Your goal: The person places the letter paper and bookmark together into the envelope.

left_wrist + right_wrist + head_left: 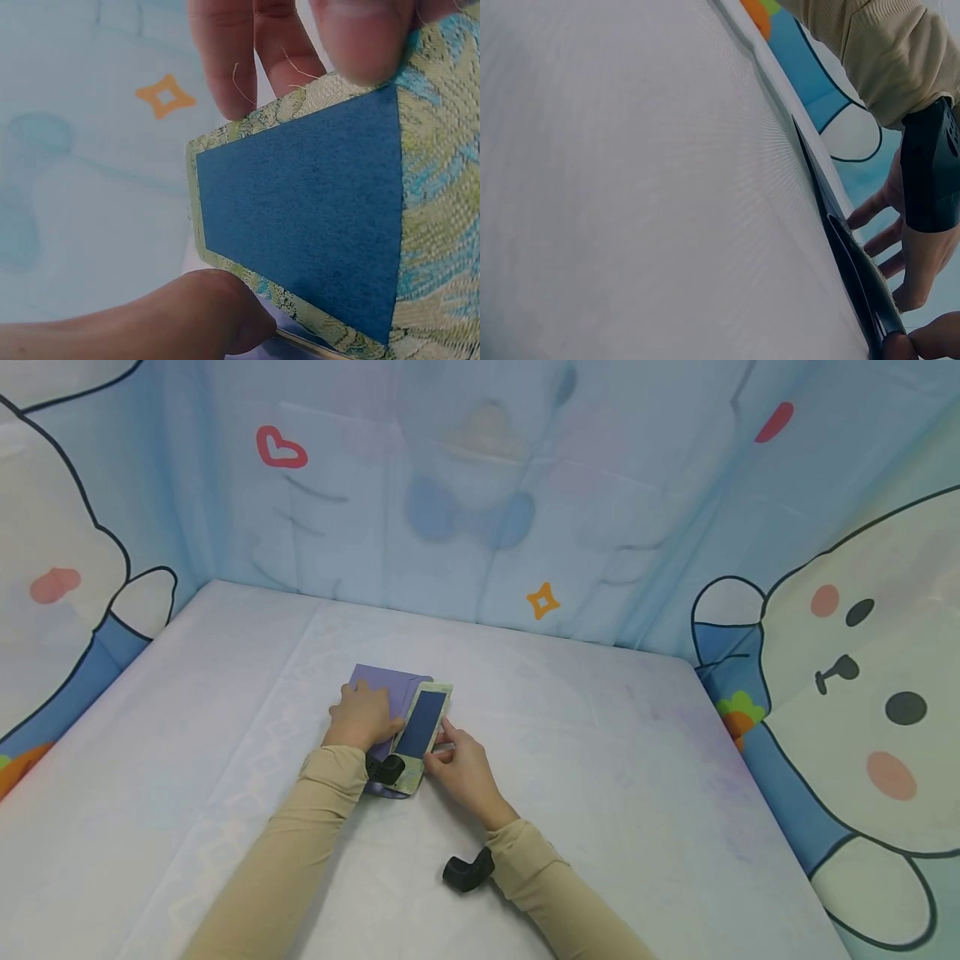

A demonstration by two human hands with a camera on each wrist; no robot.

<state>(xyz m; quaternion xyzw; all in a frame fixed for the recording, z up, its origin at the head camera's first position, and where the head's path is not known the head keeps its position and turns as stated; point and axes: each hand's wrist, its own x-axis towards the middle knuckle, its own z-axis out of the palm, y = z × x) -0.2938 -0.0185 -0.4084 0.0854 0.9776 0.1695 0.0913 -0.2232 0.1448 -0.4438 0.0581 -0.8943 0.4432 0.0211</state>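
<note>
A flat brocade-patterned card (422, 725), green and yellow with a dark blue panel, lies slanted over the right part of a purple folder (381, 680) on the table. My left hand (362, 714) rests on the folder with its fingers spread, the thumb at the card's left edge. From the other side my right hand (467, 770) pinches the card's right edge. Close up in the left wrist view, the blue panel of the card (300, 202) shows between my left thumb and the right hand's fingers. Edge-on in the right wrist view, the folder's dark layers (847, 259) stand slightly parted.
A pale cloth covers the table (600, 760). Behind it hangs a blue curtain (337, 527) printed with cartoon animals. Black wrist mounts (468, 870) stick out beside both sleeves, the left one overlapping the card's lower end in the head view.
</note>
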